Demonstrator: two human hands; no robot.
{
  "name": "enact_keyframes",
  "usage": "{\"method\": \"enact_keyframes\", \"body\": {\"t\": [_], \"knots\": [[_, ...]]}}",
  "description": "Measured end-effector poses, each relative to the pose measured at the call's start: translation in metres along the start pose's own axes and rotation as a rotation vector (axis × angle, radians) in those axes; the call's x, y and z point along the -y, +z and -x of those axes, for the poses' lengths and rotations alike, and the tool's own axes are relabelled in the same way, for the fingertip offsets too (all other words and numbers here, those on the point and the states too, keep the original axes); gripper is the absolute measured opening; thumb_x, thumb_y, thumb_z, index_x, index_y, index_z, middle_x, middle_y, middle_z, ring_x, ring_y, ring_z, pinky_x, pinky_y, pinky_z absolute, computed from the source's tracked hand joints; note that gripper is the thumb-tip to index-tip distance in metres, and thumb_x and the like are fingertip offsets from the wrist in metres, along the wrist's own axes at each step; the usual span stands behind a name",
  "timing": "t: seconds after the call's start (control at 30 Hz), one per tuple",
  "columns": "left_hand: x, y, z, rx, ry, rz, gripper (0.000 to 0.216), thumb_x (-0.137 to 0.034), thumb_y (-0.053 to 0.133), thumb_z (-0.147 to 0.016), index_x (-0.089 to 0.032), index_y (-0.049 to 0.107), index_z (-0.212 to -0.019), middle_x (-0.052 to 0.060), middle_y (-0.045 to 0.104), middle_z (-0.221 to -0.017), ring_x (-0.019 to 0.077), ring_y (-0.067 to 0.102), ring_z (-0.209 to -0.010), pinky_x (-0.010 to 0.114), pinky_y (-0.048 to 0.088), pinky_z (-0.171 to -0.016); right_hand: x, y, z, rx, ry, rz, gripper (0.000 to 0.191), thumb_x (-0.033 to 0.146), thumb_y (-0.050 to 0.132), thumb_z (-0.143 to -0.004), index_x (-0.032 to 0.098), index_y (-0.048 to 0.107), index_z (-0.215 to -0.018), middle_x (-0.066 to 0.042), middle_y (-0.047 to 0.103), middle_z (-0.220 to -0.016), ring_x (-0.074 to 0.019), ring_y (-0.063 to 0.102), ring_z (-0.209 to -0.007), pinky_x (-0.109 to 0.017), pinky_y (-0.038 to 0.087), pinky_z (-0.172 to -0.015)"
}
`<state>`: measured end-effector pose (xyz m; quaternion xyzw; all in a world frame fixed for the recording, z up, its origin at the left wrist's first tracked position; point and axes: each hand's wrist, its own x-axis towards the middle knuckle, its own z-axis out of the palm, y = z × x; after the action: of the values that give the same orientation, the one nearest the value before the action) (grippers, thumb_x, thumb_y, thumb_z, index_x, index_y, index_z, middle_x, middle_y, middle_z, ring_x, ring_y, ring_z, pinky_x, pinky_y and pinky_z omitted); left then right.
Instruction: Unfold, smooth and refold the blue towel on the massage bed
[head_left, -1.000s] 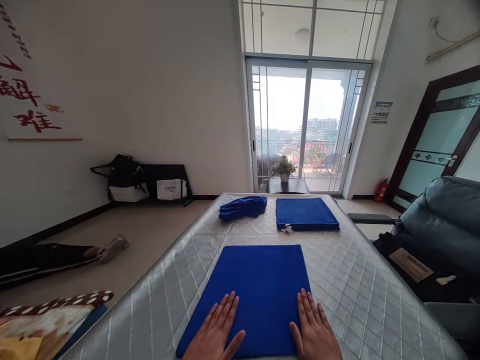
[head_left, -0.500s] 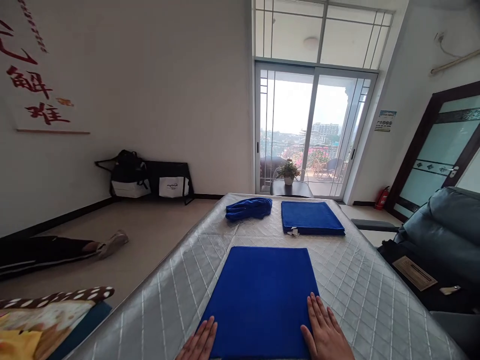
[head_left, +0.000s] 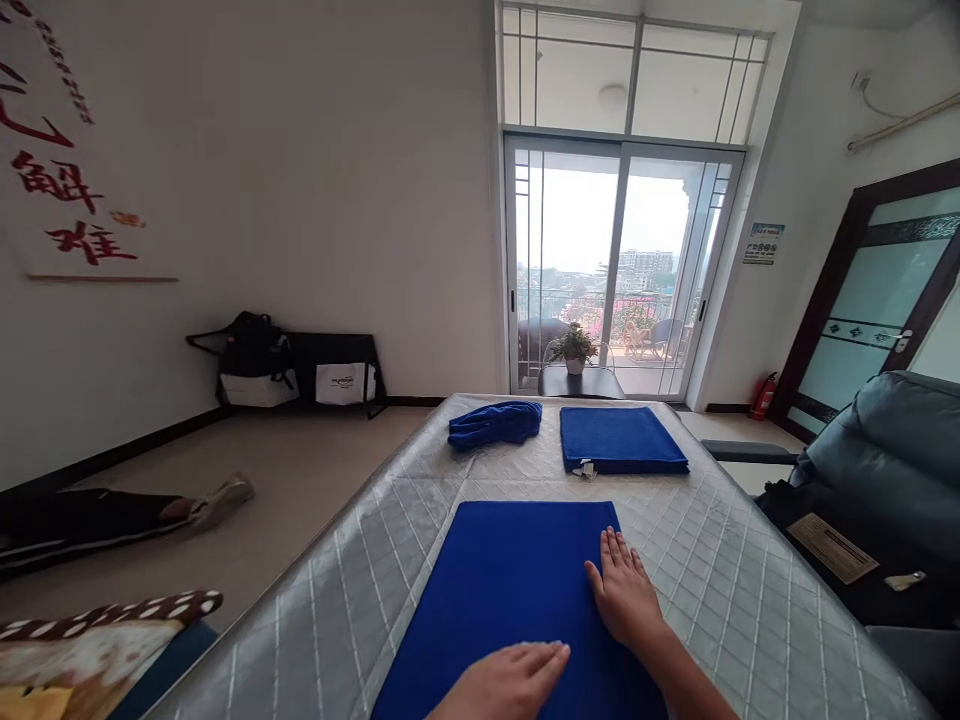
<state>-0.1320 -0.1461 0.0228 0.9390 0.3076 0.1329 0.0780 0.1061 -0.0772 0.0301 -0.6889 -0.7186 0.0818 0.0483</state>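
Observation:
In front of me a blue folded cloth (head_left: pixel 502 580) lies flat as a smooth rectangle. My right hand (head_left: pixel 624 590) rests with fingers stretched out on its right side, near the far right corner. Over the near part of the cloth is my left hand (head_left: pixel 517 680), its fingers straight and pointing right; whether it presses on the cloth I cannot tell. Neither hand holds anything. Farther off sit a neatly folded blue stack (head_left: pixel 622 438) with a white tag and, to its left, a loosely bunched blue cloth (head_left: pixel 495 424).
All the cloths lie on a silvery quilted mattress (head_left: pixel 337 590). Beyond its far edge stands a small table with a potted plant (head_left: pixel 574 350). A dark armchair (head_left: pixel 892 440) is on the right. A person's leg (head_left: pixel 97 520) stretches along the floor at left, near a patterned cushion (head_left: pixel 97 650).
My left hand has moved right from the cloth's left edge to over its near middle. My right hand has slid forward along the right side. The view has tilted slightly up.

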Motion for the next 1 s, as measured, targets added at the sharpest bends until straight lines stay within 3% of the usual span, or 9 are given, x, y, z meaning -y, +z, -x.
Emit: {"method": "enact_keyframes", "body": {"t": [0.07, 0.17, 0.23, 0.33, 0.5, 0.8, 1.0], "knots": [[-0.018, -0.006, -0.048, -0.059, -0.066, 0.022, 0.059, -0.059, 0.040, -0.100, -0.035, 0.038, -0.154, 0.001, 0.066, -0.139, 0.0217, 0.066, -0.121, 0.034, 0.055, -0.101, -0.006, 0.015, -0.004, -0.025, -0.013, 0.002, 0.068, 0.045, 0.020, -0.103, 0.006, 0.020, -0.158, -0.012, 0.011, -0.166, -0.0230, 0.008, -0.155, -0.043, 0.009, -0.125], [-0.025, 0.000, -0.104, -0.157, -0.161, 0.001, 0.058, -0.053, 0.034, -0.103, -0.022, 0.044, -0.151, 0.008, 0.054, -0.151, 0.0229, 0.050, -0.139, 0.039, 0.044, -0.115, -0.014, 0.028, -0.003, -0.024, -0.056, 0.041, 0.064, 0.034, 0.024, -0.101, 0.008, 0.021, -0.159, -0.010, 0.009, -0.167, -0.0234, 0.005, -0.155, -0.043, 0.008, -0.125], [-0.018, 0.013, -0.125, -0.150, -0.180, -0.022, 0.062, -0.053, 0.030, -0.104, -0.016, 0.041, -0.152, 0.012, 0.045, -0.157, 0.0240, 0.040, -0.146, 0.043, 0.037, -0.120, -0.016, 0.029, -0.002, -0.015, -0.065, 0.060, 0.063, 0.028, 0.026, -0.099, 0.011, 0.021, -0.159, -0.009, 0.007, -0.167, -0.0242, 0.004, -0.155, -0.044, 0.007, -0.125], [0.002, 0.038, -0.133, -0.122, -0.201, -0.065, 0.066, -0.053, 0.026, -0.104, -0.014, 0.030, -0.157, 0.013, 0.037, -0.161, 0.0245, 0.032, -0.150, 0.045, 0.034, -0.122, -0.017, 0.027, -0.003, -0.003, -0.086, 0.057, 0.062, 0.027, 0.027, -0.098, 0.015, 0.022, -0.159, -0.007, 0.006, -0.167, -0.0257, 0.001, -0.154, -0.046, 0.006, -0.125], [0.041, 0.054, -0.104, -0.110, -0.273, -0.154, 0.068, -0.055, 0.025, -0.104, -0.017, 0.017, -0.160, 0.012, 0.030, -0.164, 0.0255, 0.026, -0.152, 0.047, 0.030, -0.123, -0.015, 0.027, -0.006, -0.033, -0.051, -0.027, 0.064, 0.040, 0.022, -0.101, 0.010, 0.025, -0.159, -0.009, 0.009, -0.167, -0.0236, 0.004, -0.155, -0.044, 0.005, -0.125], [0.129, 0.024, -0.002, -0.123, -0.632, -0.243, 0.076, -0.063, 0.027, -0.101, -0.013, 0.021, -0.158, 0.016, 0.030, -0.164, 0.0285, 0.027, -0.152, 0.052, 0.030, -0.122, -0.011, 0.028, -0.009, -0.034, 0.015, -0.012, 0.070, 0.046, 0.016, -0.101, 0.008, 0.020, -0.159, -0.007, 0.010, -0.167, -0.0198, 0.004, -0.155, -0.041, 0.004, -0.125], [0.155, 0.029, 0.029, -0.236, -0.653, -0.255, 0.070, -0.058, 0.028, -0.102, -0.019, 0.013, -0.159, 0.016, 0.031, -0.163, 0.0290, 0.032, -0.150, 0.054, 0.033, -0.120, -0.012, 0.031, -0.009, -0.017, 0.014, 0.006, 0.071, 0.047, 0.015, -0.100, 0.008, 0.015, -0.160, -0.007, 0.009, -0.168, -0.0203, 0.004, -0.155, -0.043, 0.006, -0.126]]}}
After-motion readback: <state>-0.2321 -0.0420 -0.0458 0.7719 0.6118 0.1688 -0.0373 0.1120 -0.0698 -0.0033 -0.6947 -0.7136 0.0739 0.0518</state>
